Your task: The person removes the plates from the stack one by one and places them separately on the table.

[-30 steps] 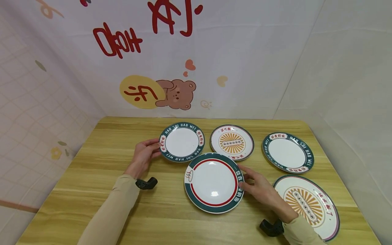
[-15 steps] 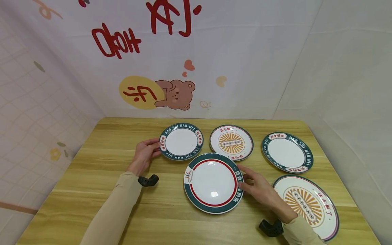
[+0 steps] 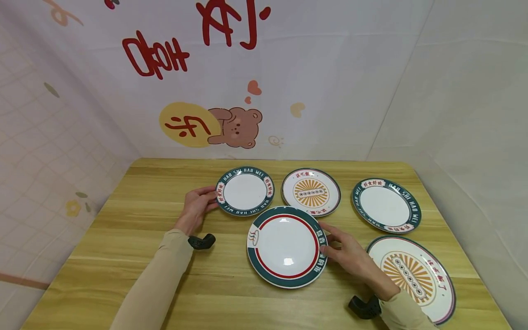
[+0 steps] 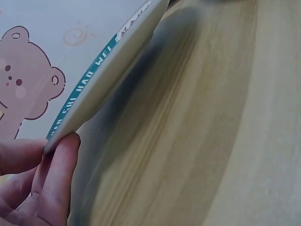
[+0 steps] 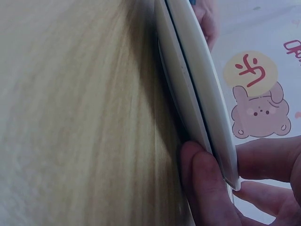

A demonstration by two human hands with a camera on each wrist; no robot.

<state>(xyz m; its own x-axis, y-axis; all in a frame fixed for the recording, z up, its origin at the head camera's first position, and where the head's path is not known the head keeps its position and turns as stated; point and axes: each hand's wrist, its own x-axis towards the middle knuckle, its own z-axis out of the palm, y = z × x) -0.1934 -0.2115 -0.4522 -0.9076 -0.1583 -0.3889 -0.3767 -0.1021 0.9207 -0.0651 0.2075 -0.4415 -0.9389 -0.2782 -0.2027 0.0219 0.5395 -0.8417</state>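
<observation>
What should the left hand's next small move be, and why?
Probably shift the leftmost plate over the red-ringed plate and lower it there. The left hand already pinches its rim; the red-ringed plate is close beside, its middle bare; and the right hand grips that plate's edge, so it could likely keep it steady.

Wood-grain table — plates on top

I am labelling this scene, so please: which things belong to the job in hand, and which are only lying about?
In the job:
rear-left green-rimmed plate, in the left hand
red-ringed plate, in the right hand
second plate, apparently beneath it

Seemingly lying about:
rear sunburst plate
rear-right green-rimmed plate
front sunburst plate
</observation>
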